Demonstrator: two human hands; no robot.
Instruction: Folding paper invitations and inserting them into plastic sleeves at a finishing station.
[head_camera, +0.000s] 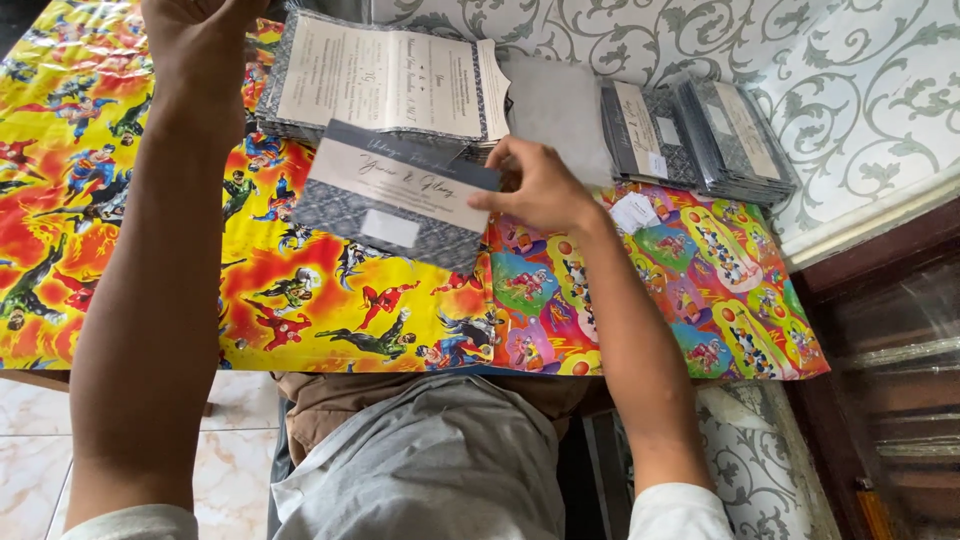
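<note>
My right hand (540, 185) pinches the right edge of a folded grey patterned card (395, 195) with a pale band across it, held just above the table. My left hand (200, 40) reaches to the far edge of the view, near the top-left corner of a stack of opened cards (385, 75); its fingers are cut off by the frame. The cards lie on a low table covered in bright cartoon-print paper (300, 300).
A clear plastic sleeve (555, 105) lies right of the open stack. Beyond it are two piles of sleeved grey cards (700, 130) and small white slips (635, 212). A patterned wall runs along the far side, and a dark wooden cabinet (890, 350) stands at right.
</note>
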